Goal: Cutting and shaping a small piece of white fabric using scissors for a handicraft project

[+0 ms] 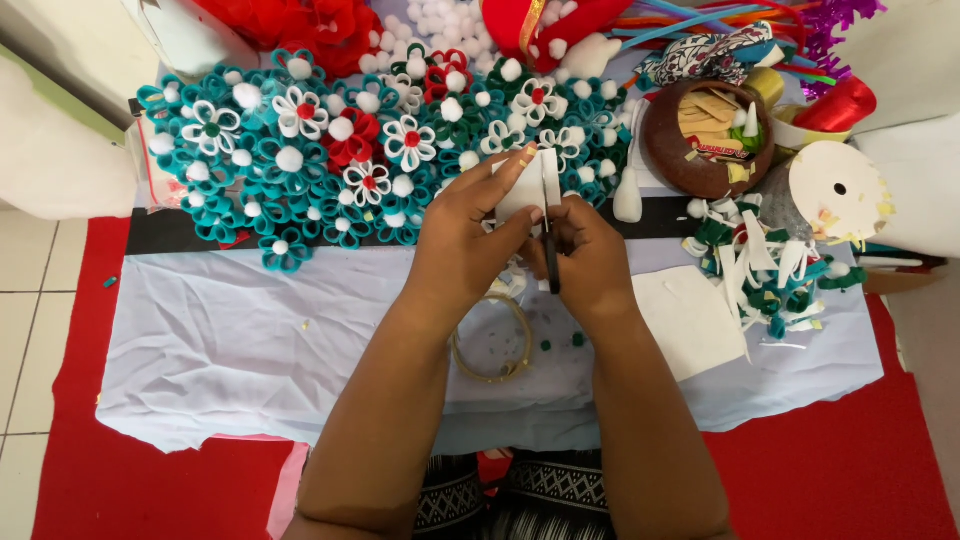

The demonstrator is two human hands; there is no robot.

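At the frame's centre, our left hand [462,235] pinches a small white felt rectangle [528,188], soft and light, best held by its edge. Our right hand [590,262] grips black scissors [550,255] cutting it. Teal felt flowers [290,160] fill the upper left.

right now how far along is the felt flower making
Done: a big cluster of finished teal, white and red felt flowers lies ahead. In hand: the left hand holds a white felt piece while the right hand cuts it with scissors. Left: white sheet and loose strips.
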